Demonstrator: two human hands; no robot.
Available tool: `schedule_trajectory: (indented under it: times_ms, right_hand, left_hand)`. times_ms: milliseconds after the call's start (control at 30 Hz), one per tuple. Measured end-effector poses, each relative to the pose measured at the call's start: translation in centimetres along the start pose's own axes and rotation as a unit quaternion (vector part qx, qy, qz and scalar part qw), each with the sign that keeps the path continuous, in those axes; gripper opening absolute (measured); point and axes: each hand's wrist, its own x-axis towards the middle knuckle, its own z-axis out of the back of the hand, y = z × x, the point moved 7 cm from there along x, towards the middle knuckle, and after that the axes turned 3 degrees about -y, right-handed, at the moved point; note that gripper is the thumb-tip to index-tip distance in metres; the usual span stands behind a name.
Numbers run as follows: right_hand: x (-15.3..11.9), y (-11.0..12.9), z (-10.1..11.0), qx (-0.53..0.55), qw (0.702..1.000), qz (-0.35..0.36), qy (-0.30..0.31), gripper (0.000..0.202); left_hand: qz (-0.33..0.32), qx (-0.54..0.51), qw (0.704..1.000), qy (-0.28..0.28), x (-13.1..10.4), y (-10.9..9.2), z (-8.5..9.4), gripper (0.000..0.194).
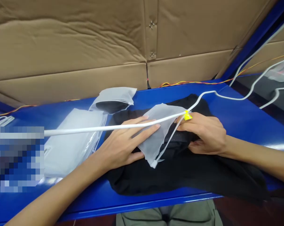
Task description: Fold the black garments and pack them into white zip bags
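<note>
A small frosted zip bag [153,125] lies with its mouth facing right, its white slider at the lower corner. Over its left part my left hand [125,141] rests flat, fingers stretched out. A smooth black item [177,138] sits at the bag's mouth, partly covered by the frosted film. My right hand [205,133] is closed at that mouth, its curled fingers on the black item; the fingertips are partly hidden. Beneath both hands spreads a larger black cloth [191,172].
A blue table [238,119] carries a stack of frosted bags [71,141] at left and another frosted bag [116,97] with something black behind it. A white cable [109,127] with a yellow tag [187,115] crosses before my hands. Brown padded panels [85,40] stand behind.
</note>
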Motion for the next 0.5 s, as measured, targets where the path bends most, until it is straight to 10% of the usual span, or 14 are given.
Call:
schedule_trajectory:
  times_ms: [500]
  right_hand:
    - [0.7,-0.8,0.1,0.216,0.975,0.047,0.003,0.008]
  left_hand:
    - [-0.073,0.078,0.989,-0.101,-0.6,-0.5,3.1,0.053]
